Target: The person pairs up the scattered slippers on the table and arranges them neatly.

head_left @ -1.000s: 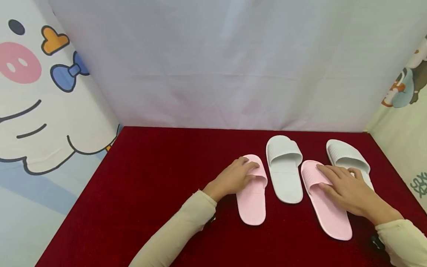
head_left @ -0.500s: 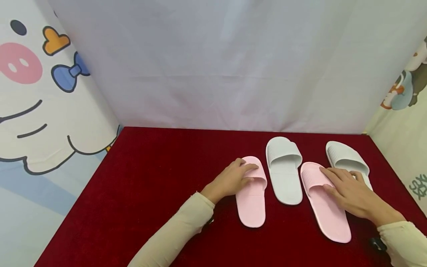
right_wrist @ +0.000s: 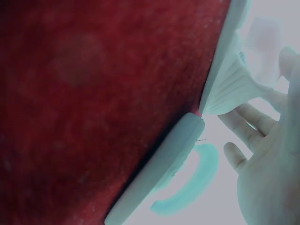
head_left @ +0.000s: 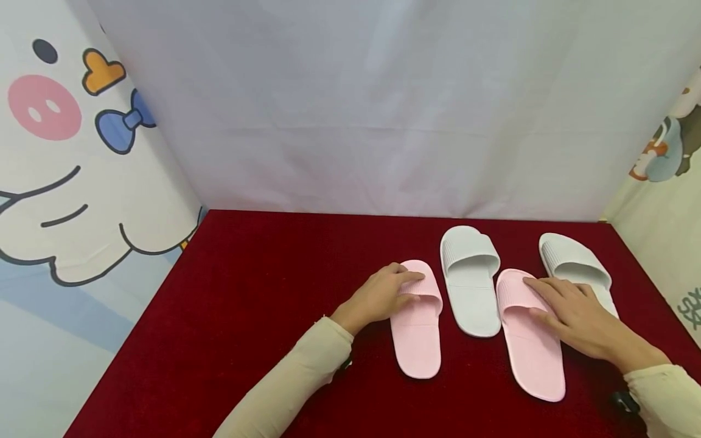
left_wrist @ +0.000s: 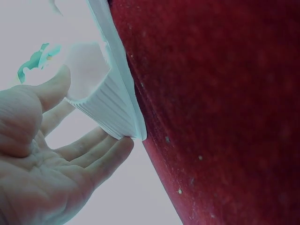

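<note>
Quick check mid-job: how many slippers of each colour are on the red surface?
Pink slippers: 2
White slippers: 2
Total: 4 slippers

Deep red cloth [head_left: 246, 292] covering the surface, plain pale backdrop [head_left: 372, 109] behind it. Left curtain [head_left: 93, 237] has a big white cartoon character with a blue bow [head_left: 126, 123], right curtain's [head_left: 652, 237] cream with smaller prints [head_left: 665, 152].
</note>
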The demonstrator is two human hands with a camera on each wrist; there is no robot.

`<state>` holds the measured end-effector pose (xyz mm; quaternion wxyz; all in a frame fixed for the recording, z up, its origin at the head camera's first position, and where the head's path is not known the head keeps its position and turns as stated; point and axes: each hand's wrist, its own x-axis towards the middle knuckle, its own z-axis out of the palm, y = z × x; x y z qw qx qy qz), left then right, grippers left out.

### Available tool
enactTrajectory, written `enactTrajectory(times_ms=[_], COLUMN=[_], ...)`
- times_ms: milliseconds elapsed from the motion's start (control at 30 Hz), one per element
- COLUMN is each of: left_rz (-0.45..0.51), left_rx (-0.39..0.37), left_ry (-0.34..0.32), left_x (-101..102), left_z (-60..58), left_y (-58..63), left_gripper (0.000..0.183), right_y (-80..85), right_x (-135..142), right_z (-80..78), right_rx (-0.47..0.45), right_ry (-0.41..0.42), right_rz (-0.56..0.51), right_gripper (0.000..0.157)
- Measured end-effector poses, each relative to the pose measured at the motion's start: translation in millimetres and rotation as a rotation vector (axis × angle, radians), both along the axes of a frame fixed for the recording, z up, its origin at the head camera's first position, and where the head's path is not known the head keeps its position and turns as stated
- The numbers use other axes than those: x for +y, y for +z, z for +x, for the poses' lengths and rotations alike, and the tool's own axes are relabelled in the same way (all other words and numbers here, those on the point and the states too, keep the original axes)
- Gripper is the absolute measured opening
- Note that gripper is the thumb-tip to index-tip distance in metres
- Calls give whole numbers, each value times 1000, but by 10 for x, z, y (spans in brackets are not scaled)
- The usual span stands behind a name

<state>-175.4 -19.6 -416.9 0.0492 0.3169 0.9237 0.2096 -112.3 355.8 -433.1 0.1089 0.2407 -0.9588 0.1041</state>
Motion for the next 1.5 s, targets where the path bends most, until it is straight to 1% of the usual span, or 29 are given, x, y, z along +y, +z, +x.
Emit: enactTrajectory(times_ms=[133, 300, 433, 567, 833, 967, 1167, 1500], left_rz=[-2, 14, 21, 23, 47, 65, 65, 77], left_rx=[26, 31, 33, 26, 17, 27, 57, 36], left_ry=[-24, -45, -50, -43, -30, -25, -13, -14], left_x=[-6, -14, -21, -36, -92, -127, -166, -226], left_z=[2, -4, 1, 19, 61, 88, 95, 121], left_y=[7, 7, 1, 6, 37, 58, 69, 89], left_gripper=[41, 39, 37, 37, 37, 37, 36, 36], right_y=[11, 20, 10, 11, 33, 41, 56, 65], right_x=[-9, -33, -37, -33, -52, -91, -173, -342], right_z=[1, -11, -35, -44, 0, 29, 56, 56], right_rx=[5, 44, 95, 130, 123, 101, 89, 90], right_ry=[35, 58, 79, 111, 147, 144, 130, 153], right_rz=[-17, -35, -43, -71, -142, -164, -158, -146], right_gripper=[51, 48, 47, 49, 54, 54, 55, 56])
